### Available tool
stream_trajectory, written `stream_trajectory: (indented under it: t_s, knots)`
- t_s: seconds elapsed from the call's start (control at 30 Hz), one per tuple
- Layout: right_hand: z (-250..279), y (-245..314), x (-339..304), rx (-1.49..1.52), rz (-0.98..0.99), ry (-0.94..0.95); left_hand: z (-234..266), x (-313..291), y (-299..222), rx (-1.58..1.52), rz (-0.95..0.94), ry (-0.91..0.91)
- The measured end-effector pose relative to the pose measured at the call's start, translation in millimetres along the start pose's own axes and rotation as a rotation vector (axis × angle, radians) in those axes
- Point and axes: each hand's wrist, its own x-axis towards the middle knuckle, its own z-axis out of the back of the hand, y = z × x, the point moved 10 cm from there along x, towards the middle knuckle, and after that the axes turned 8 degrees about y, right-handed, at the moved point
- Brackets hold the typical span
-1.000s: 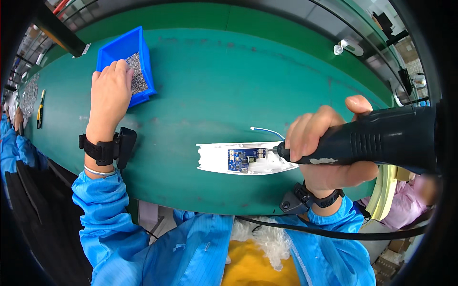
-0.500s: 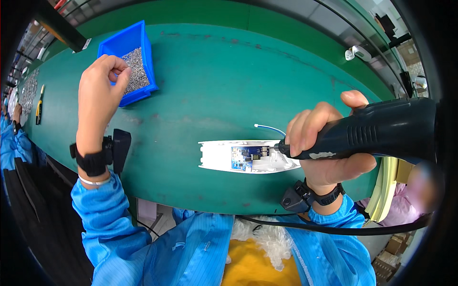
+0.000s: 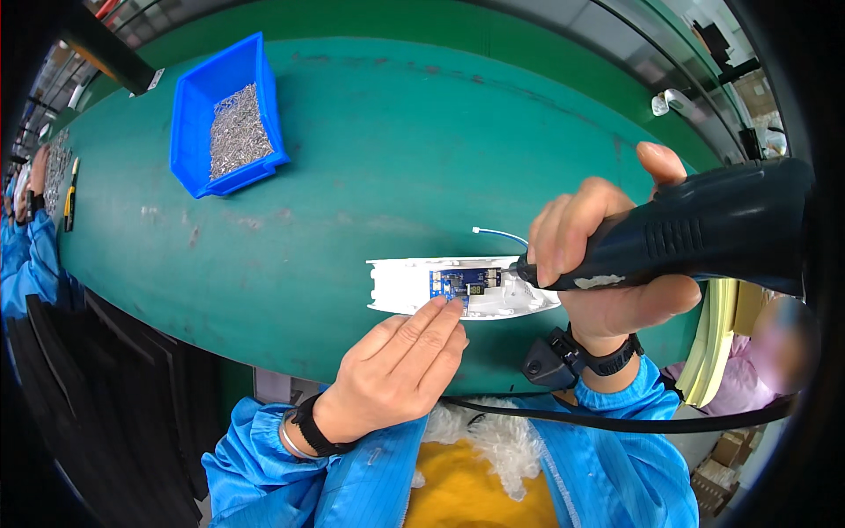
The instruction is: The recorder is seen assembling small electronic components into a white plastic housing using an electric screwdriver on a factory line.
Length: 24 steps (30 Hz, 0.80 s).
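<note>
A white plastic housing (image 3: 398, 286), long and tapered, lies on the green table in front of me. Inside it sits a blue circuit board (image 3: 475, 275) with a small dark display. My left hand (image 3: 396, 370) rests its stretched fingertips on the board's near edge; its thumb is hidden below. My right hand (image 3: 581, 251) is wrapped round a black power screwdriver (image 3: 695, 233), tilted so its tip meets the board's right end. Whether a screw sits under the tip is too small to tell. A thin cable with a white plug (image 3: 476, 231) sticks out behind the housing.
A blue bin (image 3: 192, 132) of small metal screws (image 3: 238, 132) stands at the far left. Past it lies a yellow-black cutter knife (image 3: 71, 195). Another person's blue sleeve (image 3: 35, 260) shows at the left edge. A black cord (image 3: 616, 426) runs along the table's near right side.
My left hand has come from the screw bin, where its fingers were pinched, over to the circuit board. My right hand and the screwdriver stay nearly in place at the board.
</note>
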Motion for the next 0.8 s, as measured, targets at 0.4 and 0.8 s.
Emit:
stream_trajectory:
  t_s: [0.4,0.8]
  knots:
    - [-18,1,3,-0.034,0.082,0.128,4,-5,14,-0.07,0.129,0.01]
    - [-21,1,4,-0.081,0.067,0.159,5,-5,16,-0.062,0.153,0.022]
